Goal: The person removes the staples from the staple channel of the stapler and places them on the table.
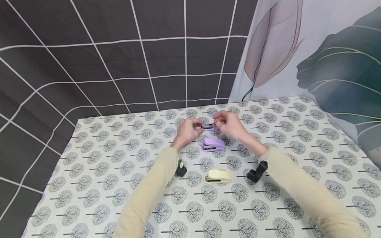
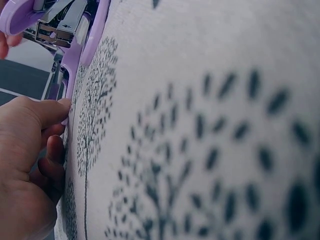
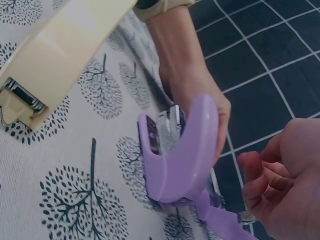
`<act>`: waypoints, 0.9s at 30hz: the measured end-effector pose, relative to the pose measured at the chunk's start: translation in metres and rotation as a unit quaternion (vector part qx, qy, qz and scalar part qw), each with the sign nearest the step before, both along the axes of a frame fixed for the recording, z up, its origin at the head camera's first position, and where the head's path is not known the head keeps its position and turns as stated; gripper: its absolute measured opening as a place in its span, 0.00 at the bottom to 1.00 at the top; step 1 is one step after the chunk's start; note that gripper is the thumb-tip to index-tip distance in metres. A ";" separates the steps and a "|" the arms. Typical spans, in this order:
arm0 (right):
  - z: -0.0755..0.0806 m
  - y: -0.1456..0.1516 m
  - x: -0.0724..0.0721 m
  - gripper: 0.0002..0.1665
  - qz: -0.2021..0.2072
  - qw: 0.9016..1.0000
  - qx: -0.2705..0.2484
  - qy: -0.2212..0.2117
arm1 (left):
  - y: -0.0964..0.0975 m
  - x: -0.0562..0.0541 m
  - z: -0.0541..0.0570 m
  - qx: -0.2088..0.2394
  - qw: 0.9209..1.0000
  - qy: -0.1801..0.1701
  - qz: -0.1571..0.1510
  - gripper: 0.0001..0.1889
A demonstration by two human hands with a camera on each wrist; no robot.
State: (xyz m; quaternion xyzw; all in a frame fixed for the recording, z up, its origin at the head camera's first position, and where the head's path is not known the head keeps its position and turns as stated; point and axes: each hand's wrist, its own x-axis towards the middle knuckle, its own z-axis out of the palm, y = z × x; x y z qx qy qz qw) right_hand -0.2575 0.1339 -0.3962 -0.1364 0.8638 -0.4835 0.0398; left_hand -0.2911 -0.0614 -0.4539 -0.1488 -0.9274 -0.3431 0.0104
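One purple stapler (image 1: 209, 129) between my left hand (image 1: 188, 131), pinching one end, and right hand (image 1: 231, 124), at the other, grip unclear. Nearer me: second purple stapler (image 1: 214, 143), one cream stapler (image 1: 219, 176).

Your table (image 1: 191, 223) is spread with a pale cloth (image 1: 103, 169) printed with rows of round dark trees, their trunks pointing to your left. Two staplers lie directly on it: a cream stapler (image 1: 218, 175) nearer you, and a purple stapler (image 1: 215, 143) farther off, well apart from it — both with their noses to your left. Just past that — in your grasp — is a second purple stapler (image 1: 210, 129); whether it touches the cloth, you cannot tell.
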 end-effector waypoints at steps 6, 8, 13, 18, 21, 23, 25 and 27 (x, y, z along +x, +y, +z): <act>-0.006 -0.010 -0.003 0.14 -0.002 0.999 0.025 -0.035 | 0.000 0.000 -0.001 0.000 1.000 0.008 -0.001 0.15; -0.008 -0.012 -0.004 0.14 -0.006 0.998 0.037 -0.046 | 0.000 0.000 0.000 -0.001 1.000 0.009 -0.001 0.15; -0.014 -0.016 -0.007 0.12 -0.011 0.997 0.047 -0.066 | 0.000 0.001 0.000 -0.006 1.000 0.006 0.000 0.15; -0.017 -0.018 -0.010 0.13 -0.010 0.996 0.034 -0.082 | 0.000 0.002 0.001 -0.002 1.000 0.001 -0.001 0.15; -0.019 -0.019 -0.011 0.14 -0.008 0.996 0.038 -0.083 | 0.000 0.002 0.001 -0.004 1.000 0.003 -0.002 0.15; -0.021 -0.019 -0.011 0.14 -0.008 0.996 0.042 -0.081 | 0.000 0.002 0.001 -0.006 1.000 0.004 -0.002 0.15; -0.022 -0.019 -0.012 0.14 -0.011 0.996 0.047 -0.077 | 0.000 0.001 0.001 -0.005 1.000 0.004 -0.003 0.15; -0.023 -0.019 -0.012 0.14 -0.014 0.996 0.049 -0.076 | 0.001 0.001 0.001 -0.005 1.000 0.004 -0.004 0.15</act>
